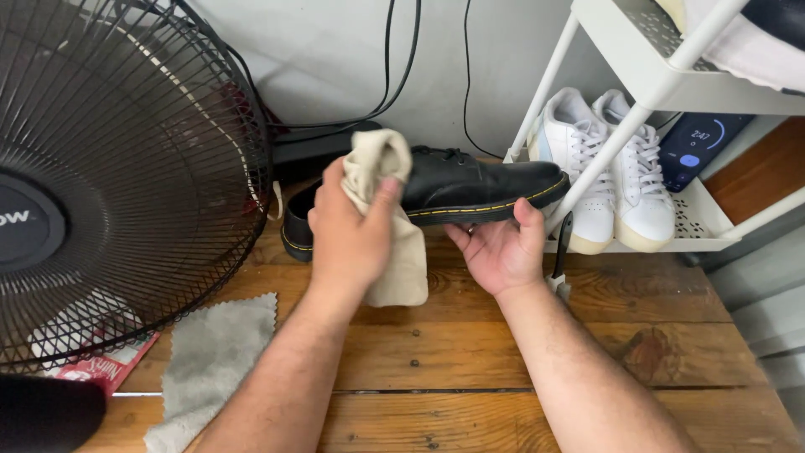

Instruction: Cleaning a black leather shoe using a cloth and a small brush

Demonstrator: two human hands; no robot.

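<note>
1. The left hand grips a beige cloth, fingers bunched round it, pressed to the black shoe.
2. The right hand cradles the shoe's sole from below, fingers curled, holding it above the wooden floor.
3. Wiping the upper looks underway; next calls for steady strokes toward the toe.
4. A grey rag lies by the fan.

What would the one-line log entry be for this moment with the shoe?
left hand: holds beige cloth on black shoe | right hand: supports shoe's sole | nearby: grey cloth, fan, white sneakers
</note>
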